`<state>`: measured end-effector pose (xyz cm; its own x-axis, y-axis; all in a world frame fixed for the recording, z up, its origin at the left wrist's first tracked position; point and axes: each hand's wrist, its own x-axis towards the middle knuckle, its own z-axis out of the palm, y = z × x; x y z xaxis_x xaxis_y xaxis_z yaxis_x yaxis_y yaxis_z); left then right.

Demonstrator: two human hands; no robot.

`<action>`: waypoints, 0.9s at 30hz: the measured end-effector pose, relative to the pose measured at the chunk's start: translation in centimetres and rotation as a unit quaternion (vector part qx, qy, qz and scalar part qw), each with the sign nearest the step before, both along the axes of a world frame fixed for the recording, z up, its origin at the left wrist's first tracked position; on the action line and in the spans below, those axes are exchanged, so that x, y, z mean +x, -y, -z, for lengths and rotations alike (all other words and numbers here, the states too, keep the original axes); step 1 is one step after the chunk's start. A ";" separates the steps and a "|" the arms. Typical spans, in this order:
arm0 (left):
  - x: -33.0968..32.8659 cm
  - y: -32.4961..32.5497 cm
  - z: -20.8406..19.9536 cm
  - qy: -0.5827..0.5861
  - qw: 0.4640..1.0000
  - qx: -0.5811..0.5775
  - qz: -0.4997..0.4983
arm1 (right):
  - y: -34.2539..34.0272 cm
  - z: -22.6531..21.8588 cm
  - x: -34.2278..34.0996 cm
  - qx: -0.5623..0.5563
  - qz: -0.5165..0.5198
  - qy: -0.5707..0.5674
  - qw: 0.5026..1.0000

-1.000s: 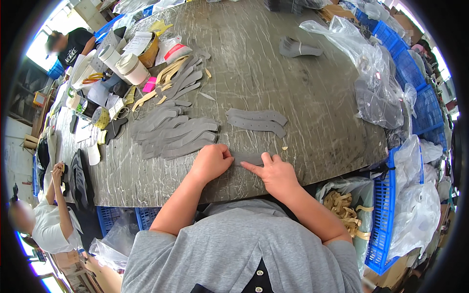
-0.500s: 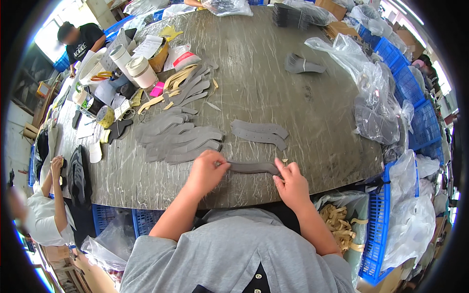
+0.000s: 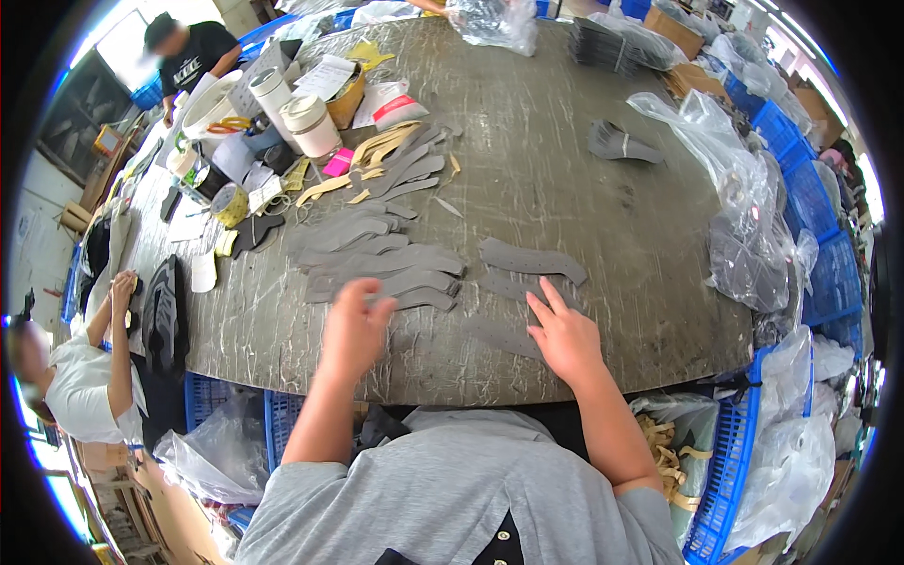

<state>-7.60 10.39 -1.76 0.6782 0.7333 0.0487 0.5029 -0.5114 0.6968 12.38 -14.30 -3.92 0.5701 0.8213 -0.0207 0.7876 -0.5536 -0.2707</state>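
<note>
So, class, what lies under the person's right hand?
Partly under the right hand are a nearer grey strip running out leftward and a farther grey strip beneath its fingers. The nearer one's right end is covered and cannot be seen.

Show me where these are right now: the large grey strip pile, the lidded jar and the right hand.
Grey strip pile [image 3: 388,264]: head view, middle of the pile.
Lidded jar [image 3: 316,137]: head view, side wall below the lid.
Right hand [image 3: 572,344]: head view, back of the hand.

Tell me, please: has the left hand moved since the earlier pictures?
Yes. Judged against the grey pile, the left hand has moved left, away from the pile's right end.
</note>
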 end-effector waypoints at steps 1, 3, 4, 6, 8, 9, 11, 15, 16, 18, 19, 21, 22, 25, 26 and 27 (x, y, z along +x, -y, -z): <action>0.5 2.1 -0.4 0.026 0.997 0.002 0.074 | 0.3 -0.3 -0.7 0.094 -0.009 0.000 0.996; 2.1 5.3 -0.7 0.104 0.970 0.043 0.218 | -0.2 -0.8 -2.7 0.235 -0.033 -0.107 0.965; 3.3 6.5 -0.7 0.156 0.940 0.081 0.291 | -0.4 -1.4 -3.9 0.301 -0.040 -0.161 0.939; 5.9 8.4 -1.1 0.218 0.897 0.120 0.364 | -0.8 -4.5 -6.0 0.290 -0.040 -0.345 0.892; 7.5 9.6 -2.2 0.233 0.884 0.103 0.391 | -0.3 -4.5 -6.2 0.328 -0.037 -0.317 0.889; 7.9 10.0 -2.6 0.240 0.878 0.096 0.404 | -0.1 -4.6 -6.2 0.347 -0.022 -0.310 0.885; 8.2 10.6 -2.8 0.234 0.873 0.075 0.422 | 0.2 -4.5 -6.2 0.388 -0.015 -0.269 0.881; 8.5 10.9 -2.1 0.260 0.862 0.029 0.434 | 0.7 -4.6 -6.2 0.389 0.004 -0.335 0.858; 8.5 11.0 -2.0 0.253 0.863 -0.005 0.438 | 0.8 -4.6 -6.2 0.385 0.005 -0.338 0.859; 8.3 10.7 -2.0 0.235 0.862 -0.071 0.445 | 0.8 -4.3 -6.1 0.385 -0.005 -0.335 0.860; 8.2 10.6 -2.0 0.235 0.857 -0.102 0.447 | 0.7 -4.0 -5.9 0.388 -0.016 -0.328 0.861; 8.3 10.5 -2.1 0.238 0.843 -0.165 0.453 | 0.7 -3.3 -5.7 0.400 -0.044 -0.305 0.863; 8.2 10.4 -2.2 0.229 0.835 -0.210 0.454 | 0.8 -3.2 -5.7 0.404 -0.037 -0.340 0.848; 7.9 10.4 -2.7 0.232 0.790 -0.365 0.435 | 0.5 -3.1 -6.3 0.440 -0.015 -0.434 0.786; 8.0 10.3 -2.4 0.232 0.776 -0.406 0.423 | 0.7 -2.9 -6.1 0.438 0.004 -0.505 0.744; 8.1 10.1 -1.7 0.232 0.761 -0.446 0.410 | 0.9 -2.7 -6.0 0.433 0.023 -0.573 0.696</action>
<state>0.53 0.29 -0.04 0.9872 -0.0442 0.1533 -0.1369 0.2589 0.9562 6.41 -15.20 -1.20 0.6129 0.7901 0.0089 -0.2323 0.1910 -0.9537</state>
